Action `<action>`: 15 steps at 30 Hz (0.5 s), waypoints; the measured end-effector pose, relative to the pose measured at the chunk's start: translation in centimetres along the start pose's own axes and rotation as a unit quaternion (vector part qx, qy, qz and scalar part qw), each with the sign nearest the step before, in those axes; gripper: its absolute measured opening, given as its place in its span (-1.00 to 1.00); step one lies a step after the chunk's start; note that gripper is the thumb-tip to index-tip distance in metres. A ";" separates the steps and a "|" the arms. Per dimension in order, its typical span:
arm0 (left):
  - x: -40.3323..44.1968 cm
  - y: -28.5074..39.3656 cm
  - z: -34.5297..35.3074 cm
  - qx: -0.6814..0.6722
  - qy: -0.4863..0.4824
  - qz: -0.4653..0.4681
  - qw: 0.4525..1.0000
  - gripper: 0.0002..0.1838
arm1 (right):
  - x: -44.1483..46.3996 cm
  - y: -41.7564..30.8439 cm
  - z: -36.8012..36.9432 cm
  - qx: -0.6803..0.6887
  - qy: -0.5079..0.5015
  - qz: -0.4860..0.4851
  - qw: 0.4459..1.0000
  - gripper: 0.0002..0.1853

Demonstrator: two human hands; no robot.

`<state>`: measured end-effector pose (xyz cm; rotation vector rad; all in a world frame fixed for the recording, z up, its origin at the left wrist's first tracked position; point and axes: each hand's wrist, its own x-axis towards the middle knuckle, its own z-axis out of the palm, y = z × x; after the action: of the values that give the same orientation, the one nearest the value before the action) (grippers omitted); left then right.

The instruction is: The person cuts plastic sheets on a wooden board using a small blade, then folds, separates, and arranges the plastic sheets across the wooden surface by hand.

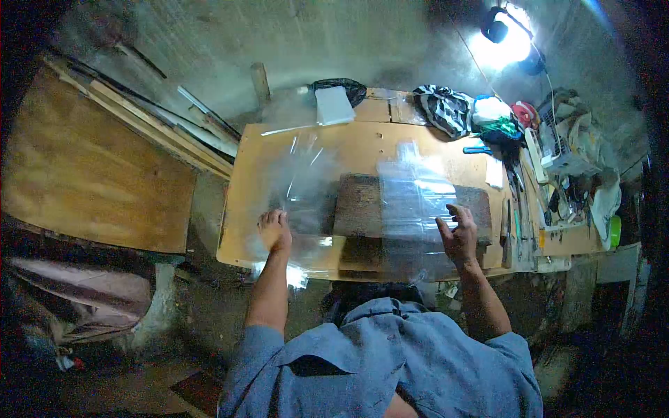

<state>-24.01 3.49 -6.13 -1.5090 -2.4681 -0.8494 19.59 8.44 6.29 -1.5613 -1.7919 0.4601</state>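
My left hand (274,228) is closed at the left front of the wooden table, fingers curled on a clear plastic sheet (300,174) that is smeared by motion. My right hand (460,235) is open, thumb and fingers apart, over the right end of a dark, rough board (359,205). Just left of that hand, a second stretch of clear plastic (411,209) lies across the board and catches the light. Whether the two stretches of plastic are joined, I cannot tell.
Tools and a blue-handled cutter (477,150) lie along the right side of the table (244,202). Bags (442,111) and a white pad (335,106) sit at the back. A bright lamp (505,38) shines at upper right. A wooden panel (97,167) stands left.
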 end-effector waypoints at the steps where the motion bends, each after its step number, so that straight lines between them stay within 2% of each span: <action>1: 0.1 -0.1 0.0 0.034 -0.003 0.025 0.999 -0.90 | 0.1 -0.3 0.0 0.001 -0.004 0.002 1.000 -0.62; 8: 0.4 1.2 -4.4 -0.016 0.016 0.008 1.000 -0.91 | 0.6 -3.0 1.0 0.030 -0.022 -0.040 0.998 -0.64; 10: 0.1 2.1 -6.4 -0.034 0.058 0.011 0.998 -0.91 | 0.5 -4.2 2.0 0.087 -0.098 -0.017 0.991 -0.65; 11: 0.0 2.3 -7.1 -0.099 0.063 0.009 0.993 -0.89 | 0.4 -4.2 3.1 0.132 -0.121 -0.011 0.984 -0.65; 14: -0.9 3.8 -9.3 -0.126 0.055 -0.024 0.990 -0.88 | 0.0 -6.1 5.4 0.164 -0.267 0.019 0.950 -0.68; 15: -1.1 3.7 -9.4 -0.125 0.057 -0.026 0.990 -0.88 | -0.1 -6.3 6.7 0.165 -0.268 0.017 0.949 -0.68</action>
<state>-22.03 -1.05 2.74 -1.4271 -2.4005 -1.2578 10.42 8.25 5.93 -1.3061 -1.9454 1.2301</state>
